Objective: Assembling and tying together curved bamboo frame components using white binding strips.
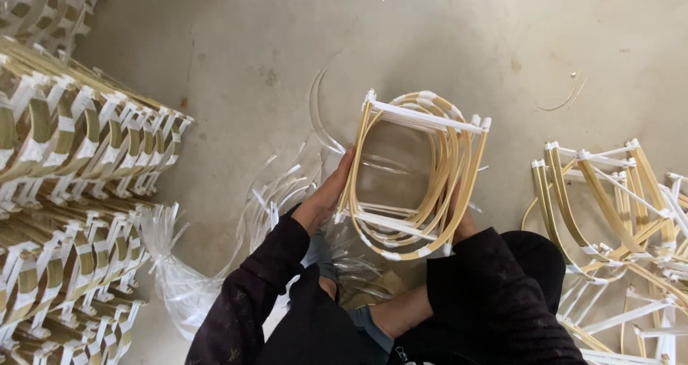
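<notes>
Soft, even daylight fills the scene, bright across the pale concrete floor (430, 42) and without hard shadows. Only faint shade lies under the bamboo frame (416, 171). Clear plastic strips (287, 193) catch mild glare. Edges bow slightly; focus is sharp.

Grey concrete floor (301, 42), stained, scattered slivers at 1 o'clock. Stacked bamboo frames (79, 143) at 9 o'clock, row upon row. Loose clear plastic strips (193, 264) at 7 o'clock. Loose bamboo frames (616, 214) heaped at 3–4 o'clock.
</notes>
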